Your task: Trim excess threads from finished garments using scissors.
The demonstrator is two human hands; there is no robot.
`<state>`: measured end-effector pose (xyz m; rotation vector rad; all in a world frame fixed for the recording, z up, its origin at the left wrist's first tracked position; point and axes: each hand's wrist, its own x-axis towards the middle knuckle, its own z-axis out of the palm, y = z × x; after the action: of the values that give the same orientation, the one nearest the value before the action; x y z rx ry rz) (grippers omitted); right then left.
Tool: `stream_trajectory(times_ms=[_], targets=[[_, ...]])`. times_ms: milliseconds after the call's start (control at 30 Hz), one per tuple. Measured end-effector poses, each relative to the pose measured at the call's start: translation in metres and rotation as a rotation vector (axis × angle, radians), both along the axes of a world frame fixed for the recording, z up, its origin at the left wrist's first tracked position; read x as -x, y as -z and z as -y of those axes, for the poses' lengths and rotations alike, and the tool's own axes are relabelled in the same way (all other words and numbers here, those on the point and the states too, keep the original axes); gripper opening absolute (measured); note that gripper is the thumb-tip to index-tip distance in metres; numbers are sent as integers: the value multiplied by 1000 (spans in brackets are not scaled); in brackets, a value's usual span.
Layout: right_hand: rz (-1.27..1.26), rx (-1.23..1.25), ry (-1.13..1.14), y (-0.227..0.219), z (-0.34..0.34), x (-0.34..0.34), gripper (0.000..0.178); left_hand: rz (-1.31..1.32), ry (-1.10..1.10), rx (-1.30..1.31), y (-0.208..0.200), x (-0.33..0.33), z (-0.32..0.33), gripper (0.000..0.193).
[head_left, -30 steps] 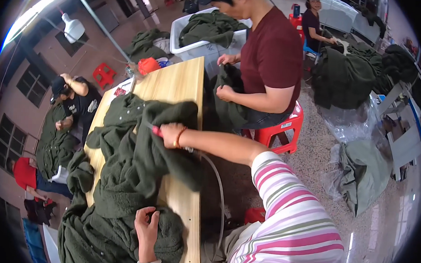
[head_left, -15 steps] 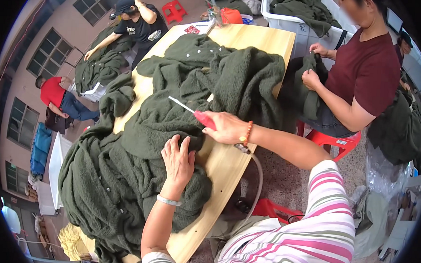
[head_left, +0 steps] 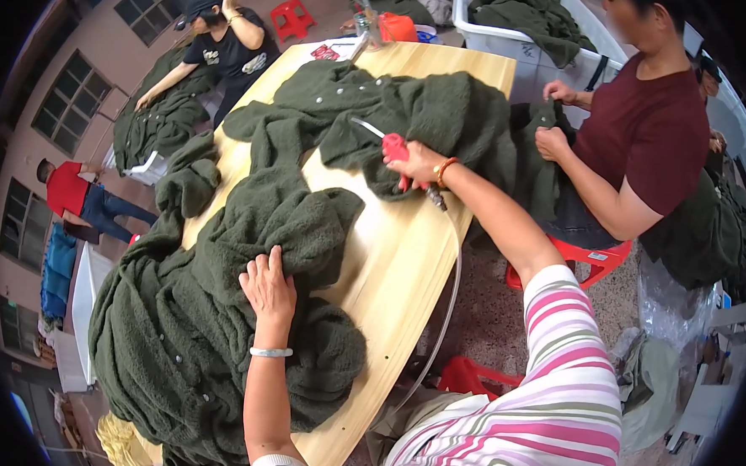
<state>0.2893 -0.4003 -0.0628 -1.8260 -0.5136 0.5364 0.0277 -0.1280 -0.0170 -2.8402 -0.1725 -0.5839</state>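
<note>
Head view: the right hand [head_left: 417, 163] is gripping a red-handled tool [head_left: 395, 146] above green fleece.
Its fingers are wrapping the handle, the thin nozzle pointing over the far garment [head_left: 447, 110]; the left hand [head_left: 269, 291] is resting, fingers slightly apart, on the near garment [head_left: 167, 307]. Both are covering a wooden table [head_left: 395, 285] (a hose [head_left: 456, 275] is trailing past its edge), and a person in maroon [head_left: 648, 129] is sitting opposite the bin [head_left: 476, 27], holding cloth [head_left: 540, 128].

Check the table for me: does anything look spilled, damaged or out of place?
Nothing looks spilled or damaged. The far dark green garment does look askew: it lies rumpled beside the right hand, and part of it hangs over the right edge of the wooden table instead of lying fully on top.
</note>
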Motion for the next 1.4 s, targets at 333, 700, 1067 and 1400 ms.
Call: stream_trajectory(times_ms=[333,700,1067,1400], targets=[[69,148,8,1,-20,-38,29,139,-2,64,-62,77,-30,55],[-141,-6,235,-63,-81,-81,27,33,-60,335,37,127,-7,79],[280,845,85,14,-54,-307,17,81,57,350,77,118,-12,75],[-149,502,-491,-40,-200,-156,16,89,-19,344,74,133,-22,73]])
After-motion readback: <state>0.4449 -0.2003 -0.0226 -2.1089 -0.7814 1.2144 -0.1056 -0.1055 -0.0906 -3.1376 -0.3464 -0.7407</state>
